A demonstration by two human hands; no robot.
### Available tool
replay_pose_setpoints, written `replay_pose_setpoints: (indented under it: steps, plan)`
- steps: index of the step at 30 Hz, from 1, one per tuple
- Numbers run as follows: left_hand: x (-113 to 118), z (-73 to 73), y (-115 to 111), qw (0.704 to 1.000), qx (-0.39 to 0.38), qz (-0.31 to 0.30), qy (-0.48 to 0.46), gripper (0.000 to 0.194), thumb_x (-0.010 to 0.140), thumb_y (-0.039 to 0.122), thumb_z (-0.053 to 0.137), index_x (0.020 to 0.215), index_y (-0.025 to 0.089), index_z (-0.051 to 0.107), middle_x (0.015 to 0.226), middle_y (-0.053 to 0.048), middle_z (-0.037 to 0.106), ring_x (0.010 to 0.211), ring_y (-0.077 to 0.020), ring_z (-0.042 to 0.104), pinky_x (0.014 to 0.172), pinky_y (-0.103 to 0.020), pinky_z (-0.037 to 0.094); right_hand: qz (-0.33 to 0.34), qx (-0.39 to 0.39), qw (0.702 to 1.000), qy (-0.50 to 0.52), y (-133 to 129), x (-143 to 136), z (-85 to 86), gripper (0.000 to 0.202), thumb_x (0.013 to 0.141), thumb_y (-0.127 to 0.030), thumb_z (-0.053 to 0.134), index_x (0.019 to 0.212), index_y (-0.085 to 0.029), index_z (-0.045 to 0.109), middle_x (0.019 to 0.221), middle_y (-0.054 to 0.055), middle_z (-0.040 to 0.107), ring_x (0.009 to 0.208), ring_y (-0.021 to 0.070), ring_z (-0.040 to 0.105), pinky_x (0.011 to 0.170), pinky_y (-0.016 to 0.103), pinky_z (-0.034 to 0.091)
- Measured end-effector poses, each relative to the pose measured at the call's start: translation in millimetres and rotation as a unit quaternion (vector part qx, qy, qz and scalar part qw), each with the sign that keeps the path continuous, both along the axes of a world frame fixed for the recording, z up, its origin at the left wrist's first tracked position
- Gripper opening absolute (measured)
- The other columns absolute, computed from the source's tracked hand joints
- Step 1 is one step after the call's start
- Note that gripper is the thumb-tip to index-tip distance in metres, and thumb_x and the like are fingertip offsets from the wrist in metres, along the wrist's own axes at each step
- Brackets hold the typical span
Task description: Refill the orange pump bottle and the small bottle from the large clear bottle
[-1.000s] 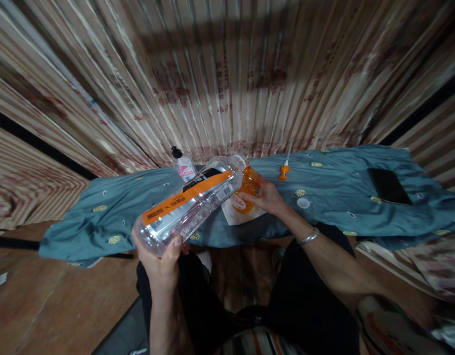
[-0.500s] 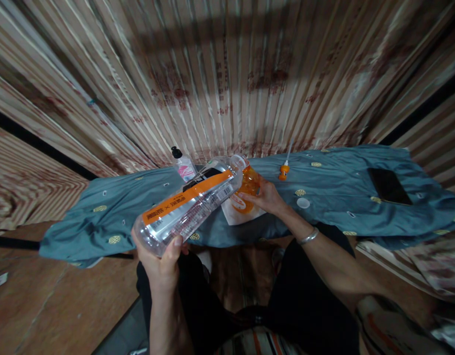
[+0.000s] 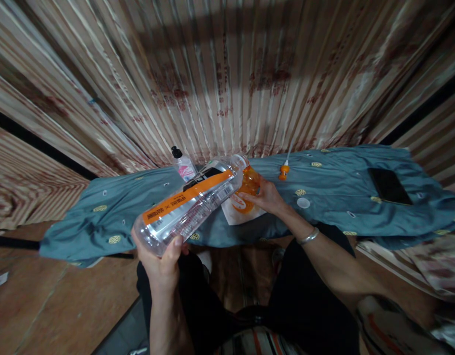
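My left hand (image 3: 160, 256) grips the base of a large clear plastic bottle (image 3: 190, 204) with an orange and silver label. The bottle is tilted, its neck up and to the right, meeting the top of an orange bottle (image 3: 250, 181). My right hand (image 3: 267, 197) is wrapped round that orange bottle from the right. Whether liquid passes between the two necks cannot be made out. Beneath the orange bottle lies a white sheet (image 3: 232, 215) with an orange print. An orange pump top (image 3: 284, 171) with a thin tube lies behind my right hand.
A clear bottle with a black cap (image 3: 185, 168) stands behind the large bottle. A small white disc (image 3: 303, 202) and a dark phone-like slab (image 3: 389, 186) lie to the right on the blue cloth (image 3: 338, 182). A pleated curtain hangs behind.
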State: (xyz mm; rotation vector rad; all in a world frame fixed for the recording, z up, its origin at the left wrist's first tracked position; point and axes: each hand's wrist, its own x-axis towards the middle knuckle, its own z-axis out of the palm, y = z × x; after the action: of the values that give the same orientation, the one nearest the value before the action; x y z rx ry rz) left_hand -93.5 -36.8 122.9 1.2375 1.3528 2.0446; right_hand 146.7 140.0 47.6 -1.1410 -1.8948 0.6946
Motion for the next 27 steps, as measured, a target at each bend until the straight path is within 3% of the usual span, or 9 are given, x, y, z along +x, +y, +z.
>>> replay_pose_setpoints:
  steps: [27]
  plan:
    - [-1.2, -2.2, 0.2, 1.0, -0.005, 0.005, 0.004, 0.07, 0.07, 0.04, 0.09, 0.123, 0.019, 0.05, 0.077, 0.005, 0.062, 0.041, -0.0092, 0.052, 0.035, -0.023, 0.044, 0.011, 0.001, 1.0, 0.009, 0.2, 0.4, 0.2, 0.072, 0.08, -0.05, 0.085, 0.142, -0.024, 0.06, 0.117, 0.011, 0.082, 0.107, 0.0345, 0.079, 0.09, 0.046, 0.064]
